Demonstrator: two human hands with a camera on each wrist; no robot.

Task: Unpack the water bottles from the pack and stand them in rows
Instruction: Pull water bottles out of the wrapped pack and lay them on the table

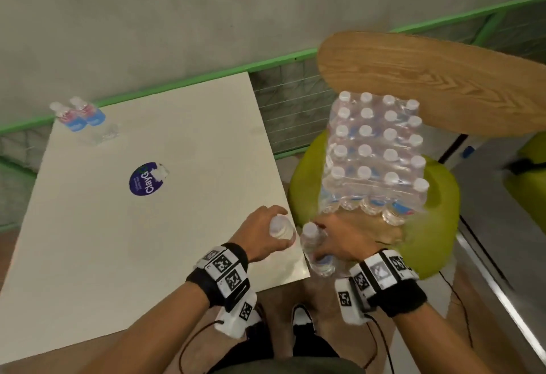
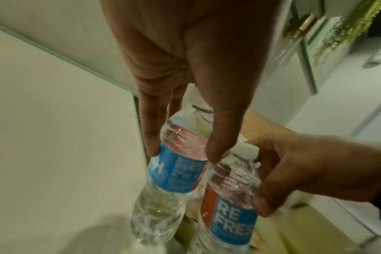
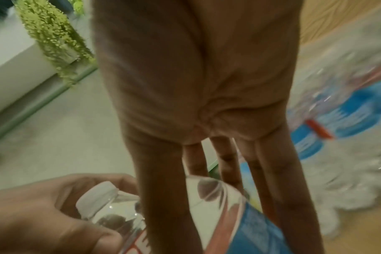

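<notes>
My left hand (image 1: pixel 279 227) grips a clear water bottle (image 1: pixel 285 236) from above, over the near right corner of the white table (image 1: pixel 147 240). In the left wrist view its fingers (image 2: pixel 152 147) and thumb pinch that bottle (image 2: pixel 174 175) at the top of the blue label. My right hand (image 1: pixel 322 243) holds a second bottle (image 1: pixel 311 239), tilted, just past the table's edge. The shrink-wrapped pack (image 1: pixel 375 152) of several bottles sits on a green stool (image 1: pixel 437 240) to the right. Two bottles (image 1: pixel 79 115) stand at the table's far left corner.
A purple round sticker (image 1: pixel 146 180) lies on the table's middle. A round wooden tabletop (image 1: pixel 428 78) is behind the pack. A green rail with mesh (image 1: pixel 280 98) runs along the grey wall. My shoes and trailing cables (image 1: pixel 301 317) are on the floor below.
</notes>
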